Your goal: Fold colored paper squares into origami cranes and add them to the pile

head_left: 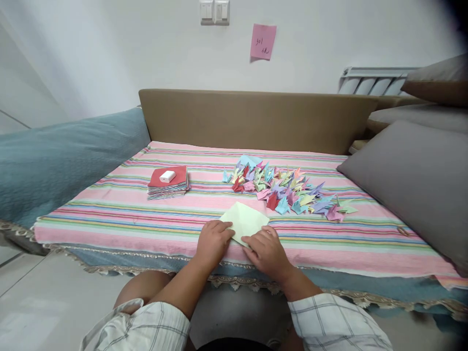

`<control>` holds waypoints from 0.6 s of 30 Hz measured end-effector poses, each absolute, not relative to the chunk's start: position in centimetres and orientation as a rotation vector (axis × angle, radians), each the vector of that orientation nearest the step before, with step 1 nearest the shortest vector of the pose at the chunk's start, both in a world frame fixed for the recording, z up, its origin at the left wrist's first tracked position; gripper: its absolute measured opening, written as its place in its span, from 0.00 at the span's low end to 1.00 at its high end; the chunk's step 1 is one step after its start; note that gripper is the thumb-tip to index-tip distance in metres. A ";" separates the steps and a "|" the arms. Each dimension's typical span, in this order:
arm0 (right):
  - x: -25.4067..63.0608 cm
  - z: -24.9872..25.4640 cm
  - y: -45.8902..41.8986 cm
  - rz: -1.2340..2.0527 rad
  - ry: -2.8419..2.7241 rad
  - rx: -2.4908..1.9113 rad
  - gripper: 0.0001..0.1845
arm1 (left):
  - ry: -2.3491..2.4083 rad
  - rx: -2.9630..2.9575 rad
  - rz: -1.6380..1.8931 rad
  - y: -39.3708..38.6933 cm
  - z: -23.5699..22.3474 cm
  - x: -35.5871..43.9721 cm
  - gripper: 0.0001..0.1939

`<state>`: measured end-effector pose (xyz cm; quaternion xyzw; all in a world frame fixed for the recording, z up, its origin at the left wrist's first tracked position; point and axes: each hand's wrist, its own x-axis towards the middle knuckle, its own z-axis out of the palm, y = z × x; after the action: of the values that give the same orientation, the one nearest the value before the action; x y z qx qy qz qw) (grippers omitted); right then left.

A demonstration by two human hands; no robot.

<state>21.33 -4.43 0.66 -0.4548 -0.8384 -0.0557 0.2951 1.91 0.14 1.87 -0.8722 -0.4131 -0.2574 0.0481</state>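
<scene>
A pale yellow-green sheet of origami paper (243,219) lies on the striped cloth near the front edge, one corner pointing away from me and creases showing on it. My left hand (215,239) grips its left side, thumb on top. On the right side, my right hand (266,248) presses the paper with bent fingers. The fingertips under the sheet are hidden. Just beyond it, to the right, spreads a pile of folded paper cranes (281,187) in many colours.
Left of the paper stands a stack of coloured paper squares (170,191), topped by a small white box-like object (167,176). A grey cushion (398,185) rests at the right. Behind runs a brown backrest (241,119); a blue armrest (73,156) bounds the left.
</scene>
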 end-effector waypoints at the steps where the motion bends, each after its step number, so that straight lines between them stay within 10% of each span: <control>1: 21.2 0.7 -4.5 -0.128 -2.260 -1.166 0.12 | -1.274 -2.681 -0.798 0.5 1.8 1.6 0.09; 7: 22.5 -0.1 -3.2 -0.119 -2.210 -1.300 0.25 | -1.192 -2.824 -0.840 1.7 1.5 -0.1 0.10; 18: 24.5 -0.2 -2.3 -0.025 -2.139 -1.481 0.16 | -1.310 -2.769 -0.673 1.4 2.3 -0.4 0.19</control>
<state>24.51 -2.29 -0.20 -0.5487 -0.7923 -0.0092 0.2667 -0.38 1.39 2.28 -0.8829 -0.4176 -0.2147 0.0025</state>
